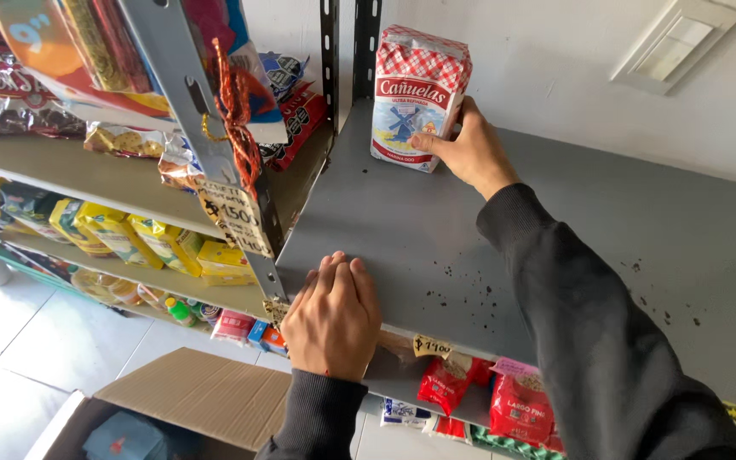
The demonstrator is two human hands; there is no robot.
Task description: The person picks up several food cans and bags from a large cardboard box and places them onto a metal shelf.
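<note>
One view only, from the head. It looks steeply down and forward onto the grey metal shelf [436,230], close above its front edge. Left of that shelf the frame takes in a stocked rack [112,183]; beyond it, the white wall [555,60]; below it, the tiled floor [10,358] and an open cardboard box [198,396].

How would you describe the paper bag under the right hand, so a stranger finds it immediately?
Look at the grey metal shelf against the white wall. In its back left corner, beside the upright post, one paper bag stands alone, gripped by the right hand. Only it has a red-and-white checked top and a blue windmill picture.
</note>
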